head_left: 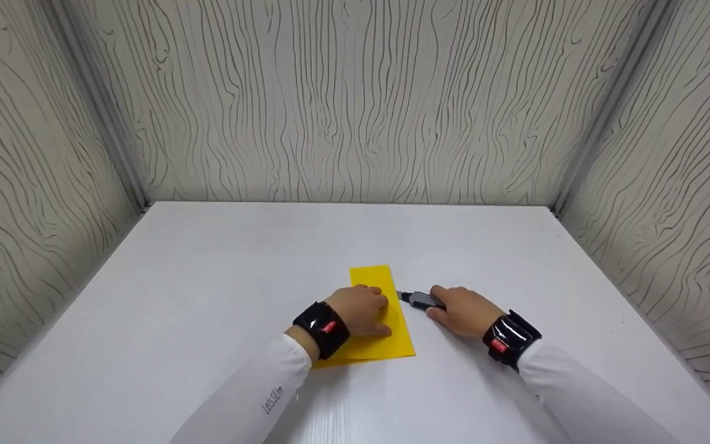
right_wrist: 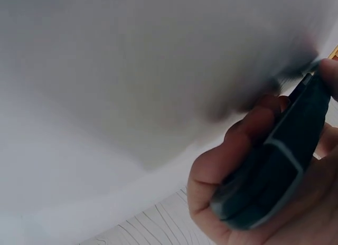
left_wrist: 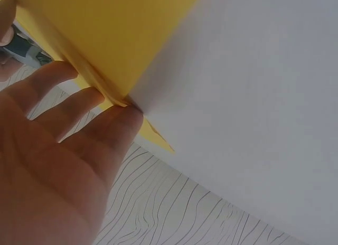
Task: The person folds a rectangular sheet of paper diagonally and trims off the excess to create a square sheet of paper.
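Note:
A folded sheet of yellow paper [head_left: 397, 336] lies on the white table, its layers slightly apart at the near edge. My left hand [head_left: 358, 311] rests on it from above, fingertips pressing the paper down and the thumb spread toward its right side. In the left wrist view, the fingers [left_wrist: 113, 131] touch the yellow paper [left_wrist: 121, 34] along its fold. My right hand [head_left: 467, 310] grips a grey and black utility knife [head_left: 423, 300], blade pointing left at the paper's right edge. The right wrist view shows fingers curled round the knife's handle [right_wrist: 269, 166]; the blade tip is blurred there.
The white tabletop [head_left: 219, 265] spreads around the paper on all sides. Wood-grain panels [head_left: 342, 105] stand at the back and both sides, joined by grey corner posts. Black bands [head_left: 512, 338] circle both wrists.

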The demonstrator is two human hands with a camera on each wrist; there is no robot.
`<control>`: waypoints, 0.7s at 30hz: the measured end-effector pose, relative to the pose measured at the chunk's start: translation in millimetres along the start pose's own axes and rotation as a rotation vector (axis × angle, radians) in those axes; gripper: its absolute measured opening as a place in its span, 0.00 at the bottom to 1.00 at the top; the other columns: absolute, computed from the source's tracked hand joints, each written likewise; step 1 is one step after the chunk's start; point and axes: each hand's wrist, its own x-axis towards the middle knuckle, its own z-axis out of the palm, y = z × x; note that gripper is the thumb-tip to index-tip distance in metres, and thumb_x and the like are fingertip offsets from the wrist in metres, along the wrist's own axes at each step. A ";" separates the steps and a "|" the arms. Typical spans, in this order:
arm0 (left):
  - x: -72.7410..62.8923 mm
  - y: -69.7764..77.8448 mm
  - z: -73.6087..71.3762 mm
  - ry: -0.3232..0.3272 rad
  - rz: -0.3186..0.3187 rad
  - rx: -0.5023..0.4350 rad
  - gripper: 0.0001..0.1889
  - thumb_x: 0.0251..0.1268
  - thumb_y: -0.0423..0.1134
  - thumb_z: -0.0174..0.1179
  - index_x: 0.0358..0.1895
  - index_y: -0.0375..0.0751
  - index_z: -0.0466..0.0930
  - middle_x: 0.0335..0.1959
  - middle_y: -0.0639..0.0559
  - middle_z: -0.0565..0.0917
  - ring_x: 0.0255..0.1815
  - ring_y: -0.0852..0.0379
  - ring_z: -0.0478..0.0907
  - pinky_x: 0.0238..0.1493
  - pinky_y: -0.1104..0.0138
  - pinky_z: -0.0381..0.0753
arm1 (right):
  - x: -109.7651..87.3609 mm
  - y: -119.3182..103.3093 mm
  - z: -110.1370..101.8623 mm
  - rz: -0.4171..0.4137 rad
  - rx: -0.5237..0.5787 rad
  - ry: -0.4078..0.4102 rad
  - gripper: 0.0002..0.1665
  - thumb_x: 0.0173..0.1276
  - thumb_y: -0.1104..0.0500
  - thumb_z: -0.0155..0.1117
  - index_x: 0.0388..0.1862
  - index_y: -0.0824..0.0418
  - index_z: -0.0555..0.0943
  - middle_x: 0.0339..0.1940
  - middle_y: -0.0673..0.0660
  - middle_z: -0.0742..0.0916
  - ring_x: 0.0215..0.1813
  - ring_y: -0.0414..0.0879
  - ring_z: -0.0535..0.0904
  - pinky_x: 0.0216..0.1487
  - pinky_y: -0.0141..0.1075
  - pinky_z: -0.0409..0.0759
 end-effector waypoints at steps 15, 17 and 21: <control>-2.0 2.3 -5.4 -0.013 0.004 0.005 0.30 0.76 0.67 0.63 0.67 0.50 0.84 0.71 0.51 0.84 0.65 0.49 0.82 0.73 0.54 0.81 | 6.0 0.7 1.2 0.024 -0.012 0.009 0.23 0.82 0.48 0.66 0.66 0.60 0.81 0.43 0.58 0.88 0.42 0.52 0.79 0.56 0.54 0.83; -1.8 1.7 -5.4 -0.013 0.005 0.006 0.29 0.76 0.67 0.63 0.66 0.50 0.85 0.69 0.51 0.85 0.59 0.50 0.81 0.70 0.55 0.83 | 7.6 -0.3 2.0 0.020 -0.013 0.010 0.25 0.82 0.48 0.66 0.68 0.61 0.80 0.46 0.59 0.89 0.43 0.52 0.80 0.59 0.56 0.84; -1.5 1.4 -5.6 -0.013 0.002 0.006 0.29 0.75 0.67 0.64 0.65 0.50 0.85 0.66 0.51 0.85 0.55 0.50 0.79 0.66 0.56 0.84 | 8.8 -0.5 2.2 0.025 -0.013 0.006 0.26 0.82 0.48 0.66 0.69 0.61 0.79 0.49 0.61 0.90 0.45 0.53 0.81 0.61 0.57 0.84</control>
